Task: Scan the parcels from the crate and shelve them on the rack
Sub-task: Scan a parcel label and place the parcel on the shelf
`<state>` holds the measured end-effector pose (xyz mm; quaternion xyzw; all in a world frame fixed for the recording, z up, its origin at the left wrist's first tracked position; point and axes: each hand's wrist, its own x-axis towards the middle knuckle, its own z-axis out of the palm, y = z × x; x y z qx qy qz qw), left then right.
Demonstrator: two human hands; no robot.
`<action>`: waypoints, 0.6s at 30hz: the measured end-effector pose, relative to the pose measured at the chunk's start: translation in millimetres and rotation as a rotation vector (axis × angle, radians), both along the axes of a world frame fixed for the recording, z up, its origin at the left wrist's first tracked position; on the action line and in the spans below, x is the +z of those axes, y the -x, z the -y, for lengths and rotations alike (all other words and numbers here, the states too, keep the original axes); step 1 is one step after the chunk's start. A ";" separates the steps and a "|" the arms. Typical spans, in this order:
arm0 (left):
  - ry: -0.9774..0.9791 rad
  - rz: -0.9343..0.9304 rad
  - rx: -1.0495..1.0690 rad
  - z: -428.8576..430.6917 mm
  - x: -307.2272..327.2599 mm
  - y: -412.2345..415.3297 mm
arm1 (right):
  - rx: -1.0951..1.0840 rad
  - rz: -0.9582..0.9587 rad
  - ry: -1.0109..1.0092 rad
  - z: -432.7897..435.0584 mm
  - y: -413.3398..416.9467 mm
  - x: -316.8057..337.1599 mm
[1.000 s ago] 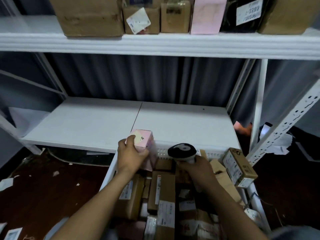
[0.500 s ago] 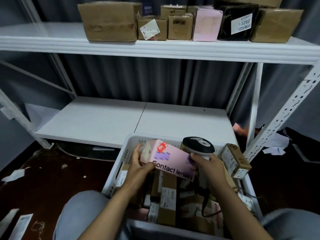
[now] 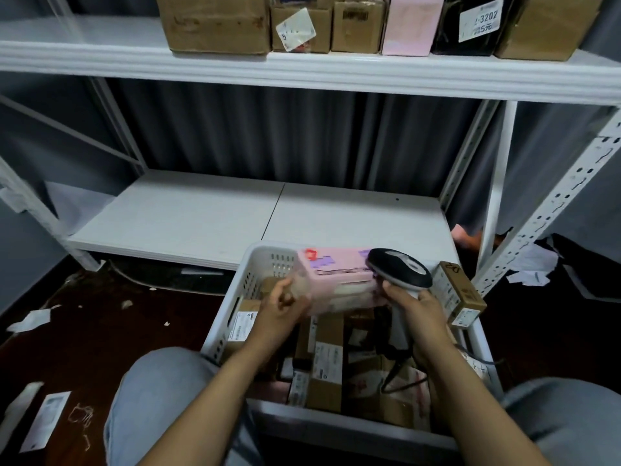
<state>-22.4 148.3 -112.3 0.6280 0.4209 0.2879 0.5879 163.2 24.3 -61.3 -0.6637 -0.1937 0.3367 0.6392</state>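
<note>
Your left hand is gripping the pink parcel over the crate's far edge; your right hand is holding the scanner just beside it.

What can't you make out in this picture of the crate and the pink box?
All in the head view:
pink box: lettering motion-blurred.
scanner handle: partly covered by the right hand.
crate: lower parcels buried under top parcels.
top-shelf boxes: cut off by the upper edge.
</note>
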 end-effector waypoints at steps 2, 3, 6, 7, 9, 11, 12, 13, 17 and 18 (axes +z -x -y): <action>-0.246 -0.209 -0.165 5.4 -8.1 -5.3 | 0.031 0.080 0.044 -5.4 2.1 1.4; -0.334 -0.289 -0.228 7.2 -14.9 -8.9 | 0.055 0.125 0.078 -8.7 2.5 0.3; -0.364 -0.408 -0.269 5.6 -30.7 -15.4 | 0.068 0.161 0.111 -14.0 0.6 -8.7; -0.345 -0.423 -0.249 4.0 -30.9 -16.8 | 0.060 0.147 0.112 -13.8 -2.8 -14.4; -0.307 -0.466 -0.228 -2.5 -32.5 -20.5 | 0.055 0.123 0.165 -10.7 -11.9 -25.9; -0.256 -0.511 -0.261 -5.9 -34.2 -25.7 | 0.060 0.118 0.250 -6.5 -23.6 -37.3; -0.223 -0.537 -0.279 -6.6 -36.0 -28.7 | 0.067 0.122 0.275 -4.4 -28.6 -41.1; -0.193 -0.565 -0.295 -6.6 -39.5 -32.9 | 0.079 0.126 0.300 -2.4 -33.7 -45.7; -0.017 -0.555 -0.407 8.7 -55.0 -52.5 | 0.161 0.090 0.386 3.2 -43.3 -62.2; 0.046 -0.513 -0.426 14.2 -57.8 -59.2 | 0.169 0.076 0.403 4.2 -44.9 -65.7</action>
